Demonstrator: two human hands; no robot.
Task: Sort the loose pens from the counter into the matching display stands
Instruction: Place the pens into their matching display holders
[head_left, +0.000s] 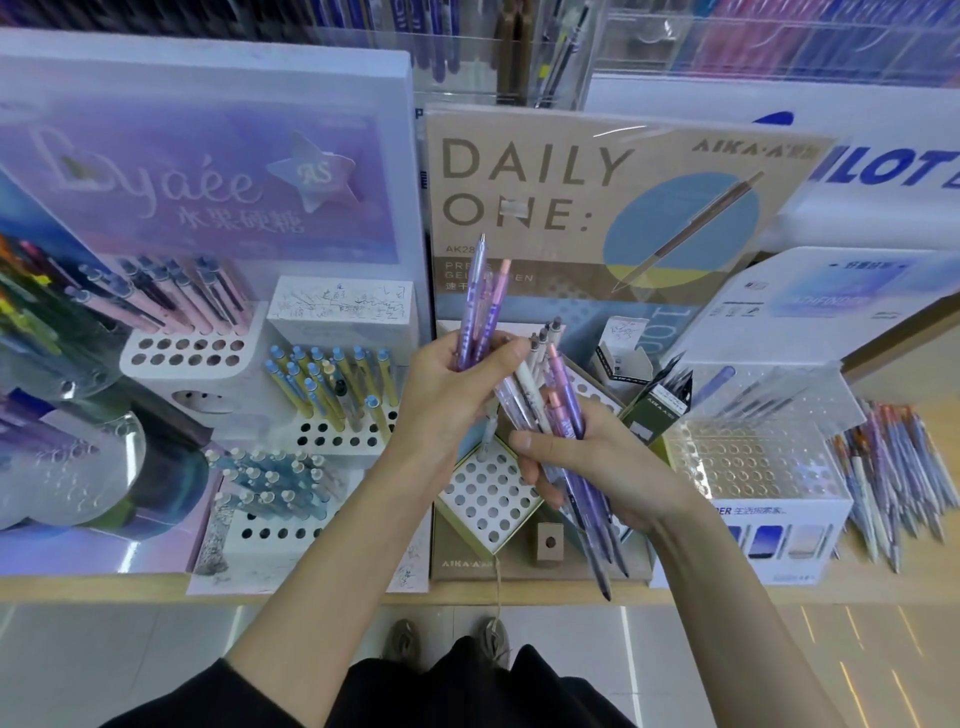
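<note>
Wrapping pens, left hand, right hand; barrels partly hidden.

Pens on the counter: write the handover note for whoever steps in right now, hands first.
Left hand: grip on a few purple and pink pens, pointing up.
Right hand: grip on a larger mixed bundle.
Loose pile: on the counter at far right, beside the clear stand.
Done: stands on the left hold pens; which were sorted in cannot be told.
Left: the white holed tray below the hands is mostly unfilled. Place both handfuls, then the pile.
</note>
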